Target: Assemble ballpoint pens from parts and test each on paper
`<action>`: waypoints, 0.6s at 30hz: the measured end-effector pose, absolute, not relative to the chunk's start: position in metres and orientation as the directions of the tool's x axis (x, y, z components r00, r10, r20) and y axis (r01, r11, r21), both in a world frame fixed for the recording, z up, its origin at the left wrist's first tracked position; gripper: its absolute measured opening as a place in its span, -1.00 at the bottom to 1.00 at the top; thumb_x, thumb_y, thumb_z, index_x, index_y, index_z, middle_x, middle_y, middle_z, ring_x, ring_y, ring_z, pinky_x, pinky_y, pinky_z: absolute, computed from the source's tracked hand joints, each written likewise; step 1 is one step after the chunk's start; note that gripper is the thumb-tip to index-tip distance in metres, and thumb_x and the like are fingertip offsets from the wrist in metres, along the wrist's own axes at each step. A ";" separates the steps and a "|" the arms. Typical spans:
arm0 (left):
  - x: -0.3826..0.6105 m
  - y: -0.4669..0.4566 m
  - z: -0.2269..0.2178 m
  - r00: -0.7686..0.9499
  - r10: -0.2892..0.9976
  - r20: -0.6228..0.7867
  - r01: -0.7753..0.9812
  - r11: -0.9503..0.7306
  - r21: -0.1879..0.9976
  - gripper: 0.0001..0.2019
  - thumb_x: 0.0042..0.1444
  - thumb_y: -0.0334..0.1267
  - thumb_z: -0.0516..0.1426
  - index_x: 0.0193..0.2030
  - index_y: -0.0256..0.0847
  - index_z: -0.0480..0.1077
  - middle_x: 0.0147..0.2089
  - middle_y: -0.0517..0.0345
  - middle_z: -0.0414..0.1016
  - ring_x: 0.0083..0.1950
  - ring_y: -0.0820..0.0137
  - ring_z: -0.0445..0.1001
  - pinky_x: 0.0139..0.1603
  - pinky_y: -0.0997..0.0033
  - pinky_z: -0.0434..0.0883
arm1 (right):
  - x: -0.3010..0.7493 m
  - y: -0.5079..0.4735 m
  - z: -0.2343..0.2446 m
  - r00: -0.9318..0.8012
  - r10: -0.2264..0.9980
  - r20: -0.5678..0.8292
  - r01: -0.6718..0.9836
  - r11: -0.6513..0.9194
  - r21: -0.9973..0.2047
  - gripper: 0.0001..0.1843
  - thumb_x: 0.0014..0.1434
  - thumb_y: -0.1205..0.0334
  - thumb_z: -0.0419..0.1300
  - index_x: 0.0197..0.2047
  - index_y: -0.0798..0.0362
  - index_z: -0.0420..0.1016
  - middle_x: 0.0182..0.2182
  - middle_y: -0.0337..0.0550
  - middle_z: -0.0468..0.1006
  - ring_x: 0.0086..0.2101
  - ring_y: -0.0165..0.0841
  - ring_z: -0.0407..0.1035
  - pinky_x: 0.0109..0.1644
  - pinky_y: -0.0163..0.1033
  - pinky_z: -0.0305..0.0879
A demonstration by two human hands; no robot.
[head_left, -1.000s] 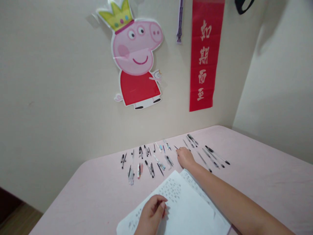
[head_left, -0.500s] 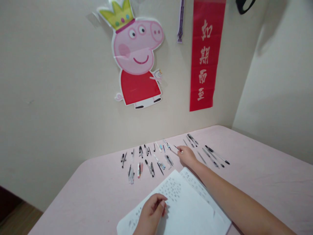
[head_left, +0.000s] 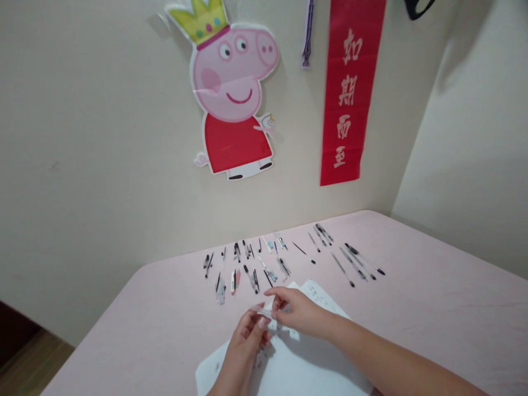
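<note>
Well short of the far edge of the table (head_left: 124, 335), the bare right forearm (head_left: 383, 349) slants inward to the right hand (head_left: 300, 312), its index finger extended above the thumb, while the left hand (head_left: 247, 336) faces it, fingers curled, both hands' fingertips close together

From your own head, the camera looked forward and down over the table (head_left: 136, 330), near enough that your left hand (head_left: 246, 336) and right hand (head_left: 301, 312) sat low and close, forearms cut by the frame. It faced the wall (head_left: 103, 137), which filled the upper part, with the pens (head_left: 365, 259) farther off.
</note>
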State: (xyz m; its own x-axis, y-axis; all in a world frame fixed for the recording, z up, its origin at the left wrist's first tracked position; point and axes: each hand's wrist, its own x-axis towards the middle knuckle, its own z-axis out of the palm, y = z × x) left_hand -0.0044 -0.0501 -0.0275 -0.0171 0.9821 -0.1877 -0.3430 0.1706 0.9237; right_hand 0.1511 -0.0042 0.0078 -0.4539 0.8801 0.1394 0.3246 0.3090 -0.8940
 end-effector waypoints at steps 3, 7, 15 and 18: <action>-0.004 -0.055 -0.015 -0.041 0.969 -0.243 -0.382 0.210 0.900 -0.55 -0.26 -0.04 0.34 -0.21 -0.22 0.48 -0.45 0.17 0.45 -0.47 0.51 0.36 -0.45 0.53 0.31 | 0.149 -0.009 0.008 -0.492 0.862 0.121 0.319 0.308 -0.897 -0.50 -0.04 0.44 0.15 0.02 0.06 0.39 -0.44 -0.24 0.52 -0.43 -0.44 0.37 -0.30 -0.35 0.30; -0.005 -0.059 -0.006 -0.028 0.967 -0.252 -0.427 0.217 0.878 -0.63 -0.23 -0.06 0.34 -0.33 -0.27 0.48 -0.47 0.18 0.44 -0.43 0.51 0.38 -0.39 0.55 0.34 | 0.157 0.003 0.008 -0.498 0.853 0.159 0.322 0.352 -0.879 -0.54 0.02 0.32 0.17 0.04 0.08 0.39 -0.35 -0.17 0.54 -0.37 -0.40 0.40 -0.24 -0.30 0.31; -0.007 -0.058 -0.007 -0.018 0.965 -0.260 -0.429 0.227 0.874 -0.69 -0.13 -0.09 0.30 -0.32 -0.28 0.47 -0.39 0.17 0.43 -0.39 0.51 0.40 -0.29 0.54 0.39 | 0.231 0.071 -0.011 -0.039 0.938 0.343 0.798 0.236 -0.555 -0.70 0.11 0.44 0.01 -0.16 0.15 0.50 -0.21 -0.03 0.48 -0.25 -0.34 0.38 -0.11 -0.29 0.24; -0.007 -0.059 -0.004 -0.019 0.963 -0.270 -0.431 0.235 0.871 -0.68 -0.16 -0.09 0.31 -0.33 -0.29 0.47 -0.42 0.18 0.43 -0.41 0.51 0.40 -0.30 0.53 0.40 | 0.253 0.085 -0.022 0.027 0.936 0.351 0.870 0.151 -0.470 -0.66 0.09 0.51 0.00 -0.13 0.20 0.51 -0.18 0.01 0.47 -0.14 -0.31 0.34 -0.01 -0.32 0.17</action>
